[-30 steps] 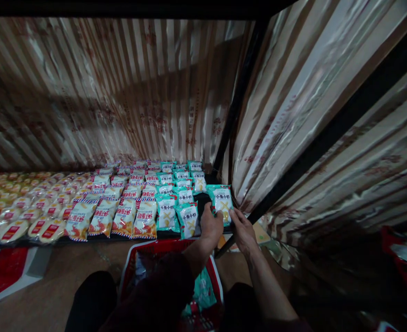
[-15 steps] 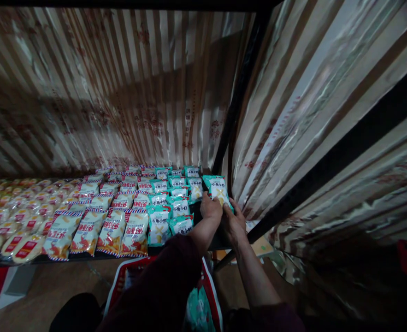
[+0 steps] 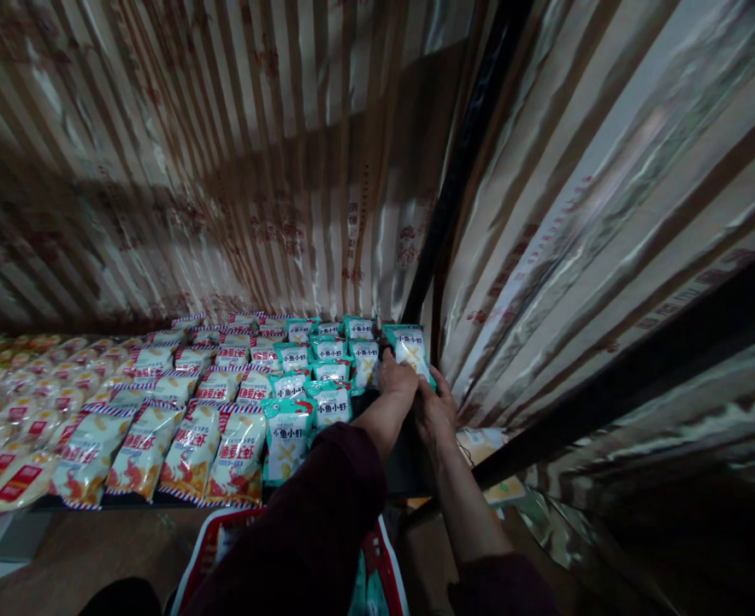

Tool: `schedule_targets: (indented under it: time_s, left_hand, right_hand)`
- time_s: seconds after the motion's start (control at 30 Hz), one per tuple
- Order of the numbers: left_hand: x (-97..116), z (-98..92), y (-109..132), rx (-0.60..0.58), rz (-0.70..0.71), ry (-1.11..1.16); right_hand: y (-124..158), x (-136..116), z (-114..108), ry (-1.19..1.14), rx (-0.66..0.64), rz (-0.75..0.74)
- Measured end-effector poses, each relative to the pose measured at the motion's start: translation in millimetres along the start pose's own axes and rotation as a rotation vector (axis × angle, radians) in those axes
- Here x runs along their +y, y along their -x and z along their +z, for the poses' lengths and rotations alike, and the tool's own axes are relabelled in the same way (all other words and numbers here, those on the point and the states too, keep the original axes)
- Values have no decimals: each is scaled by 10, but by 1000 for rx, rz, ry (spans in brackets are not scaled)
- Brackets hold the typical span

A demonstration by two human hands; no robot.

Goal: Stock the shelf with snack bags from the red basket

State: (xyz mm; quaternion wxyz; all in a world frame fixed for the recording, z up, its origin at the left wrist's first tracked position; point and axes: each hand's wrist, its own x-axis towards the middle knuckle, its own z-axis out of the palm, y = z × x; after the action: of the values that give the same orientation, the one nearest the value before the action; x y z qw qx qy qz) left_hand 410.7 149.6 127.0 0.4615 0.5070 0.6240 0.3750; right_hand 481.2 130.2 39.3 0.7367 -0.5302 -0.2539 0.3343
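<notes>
Both my hands hold one teal snack packet (image 3: pixel 410 346) at the far right end of a low dark shelf (image 3: pixel 409 462), close to the striped curtain. My left hand (image 3: pixel 395 376) grips its left lower edge, fingers closed. My right hand (image 3: pixel 437 411) pinches its right lower corner. Rows of matching teal packets (image 3: pixel 326 376) lie just left of it, overlapping like tiles. Further left lie red-and-white striped packets (image 3: pixel 185 428).
A black upright post (image 3: pixel 460 180) stands right behind the held packet, with shiny striped curtains (image 3: pixel 223 171) at the back and right. Yellowish round packets (image 3: pixel 11 402) fill the shelf's left end. A red basket (image 3: pixel 377 565) with teal packets sits below my arms.
My hands have carried the teal packet away from the shelf's front edge toward the back right corner, and my view has leaned in closer.
</notes>
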Motion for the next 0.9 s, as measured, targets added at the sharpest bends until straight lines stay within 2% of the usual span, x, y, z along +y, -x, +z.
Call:
schedule_targets:
  time_s: [0.1, 0.27, 0.6, 0.9]
  left_hand:
    - [8, 25, -62, -22, 2, -40]
    - [-67, 111, -164, -38, 25, -25]
    - [-212, 252, -350, -29, 32, 51]
    - [-191, 323, -541, -35, 9, 54]
  right_hand:
    - [-82, 65, 15, 48, 19, -54]
    - [-182, 170, 28, 91, 78, -67]
    - [-317, 253, 55, 157, 106, -84]
    - [-434, 338, 73, 259, 127, -124]
